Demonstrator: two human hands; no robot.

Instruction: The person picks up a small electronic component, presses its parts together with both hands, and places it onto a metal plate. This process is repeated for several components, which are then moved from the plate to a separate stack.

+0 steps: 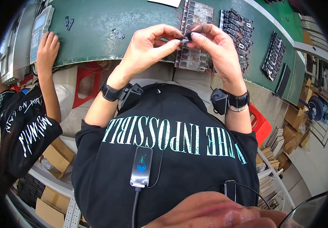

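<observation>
left hand (147, 49) near roomy table edge (90, 59)

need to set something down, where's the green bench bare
The green bench is bare between the paired dark pieces and the single piece, and in a strip between the clustered parts and the far-right dark rows. Crowded: the metal plate and clustered parts near the right hand.

Left hand (149, 49) and right hand (219, 47) together over green tabletop (92, 41), both pinching a small dark part (189, 36). Plate (201, 17) with rows of modules (189, 17) behind. Far left: co-worker's hand (48, 45) at pale keypad device (40, 28).
</observation>
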